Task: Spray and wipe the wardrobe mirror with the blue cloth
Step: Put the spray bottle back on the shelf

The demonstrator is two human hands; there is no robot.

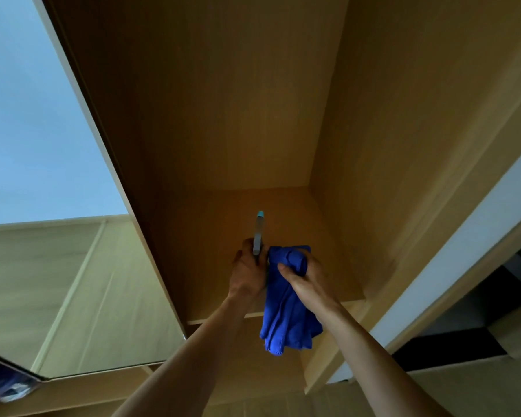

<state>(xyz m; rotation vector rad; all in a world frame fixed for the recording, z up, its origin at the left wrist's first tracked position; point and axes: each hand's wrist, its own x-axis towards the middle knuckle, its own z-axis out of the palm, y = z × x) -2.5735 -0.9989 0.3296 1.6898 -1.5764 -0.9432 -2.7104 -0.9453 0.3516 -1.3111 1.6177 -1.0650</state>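
Observation:
Both arms reach up into an open wooden wardrobe compartment. My left hand point(248, 273) grips a slim spray bottle point(258, 233) with a turquoise tip, held over the shelf point(328, 251). Right beside it, my right hand point(306, 279) clutches the blue cloth point(286, 320), whose lower part hangs down past the shelf's front edge. The wardrobe mirror point(42, 145) fills the left of the view on the open door, reflecting pale sky-blue above and cream panels below.
The wardrobe's wooden back wall point(223, 100) and right side wall point(403, 130) enclose the compartment. A white door edge point(463, 251) runs diagonally at the right, with dark furniture point(463, 341) beyond it. A blurred blue reflection point(3, 383) shows at the mirror's lower left corner.

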